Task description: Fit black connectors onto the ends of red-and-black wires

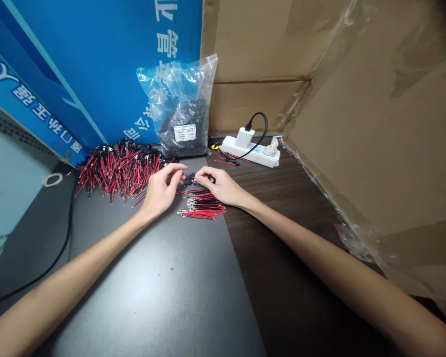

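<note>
My left hand [162,187] and my right hand [219,184] meet over the dark mat, both with fingers pinched. Between their fingertips is a small black connector [190,178] with red wire trailing from it. Right under my right hand lies a small bundle of red wires [202,207] with bare metal ends. A large heap of red-and-black wired connectors [117,166] is spread just left of my left hand.
A clear plastic bag of small black parts [182,116] leans on a blue box [89,64] at the back. A white power strip [250,148] with a charger lies behind my right hand. Cardboard sheets [375,124] wall the right side. A black cable [65,233] runs along the left.
</note>
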### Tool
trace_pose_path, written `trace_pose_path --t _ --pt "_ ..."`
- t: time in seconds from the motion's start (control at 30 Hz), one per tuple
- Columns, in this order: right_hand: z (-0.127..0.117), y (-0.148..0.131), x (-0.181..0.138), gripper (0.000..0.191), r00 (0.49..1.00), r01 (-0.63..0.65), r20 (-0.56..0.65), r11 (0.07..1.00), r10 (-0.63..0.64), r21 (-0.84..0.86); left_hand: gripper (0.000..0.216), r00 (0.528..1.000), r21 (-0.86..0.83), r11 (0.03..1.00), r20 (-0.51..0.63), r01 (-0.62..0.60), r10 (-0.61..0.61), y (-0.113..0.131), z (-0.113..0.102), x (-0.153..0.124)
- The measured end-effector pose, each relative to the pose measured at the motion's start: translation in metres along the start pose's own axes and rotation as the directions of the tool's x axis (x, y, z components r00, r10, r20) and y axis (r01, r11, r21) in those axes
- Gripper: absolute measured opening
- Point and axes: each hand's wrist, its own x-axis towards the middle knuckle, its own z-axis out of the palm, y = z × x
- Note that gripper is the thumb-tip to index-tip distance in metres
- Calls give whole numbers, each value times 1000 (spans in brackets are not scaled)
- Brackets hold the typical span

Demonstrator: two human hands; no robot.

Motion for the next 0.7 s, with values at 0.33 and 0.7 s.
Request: trace_pose_path --t 0.33,0.7 --pt "-1 6 3 34 998 -34 -53 986 43 166 28 998 -8 1000 56 -22 22 1 1 -1" --pt "0 9 4 37 988 -72 -111 966 102 248 17 1000 -139 990 20 3 0 4 4 -2"
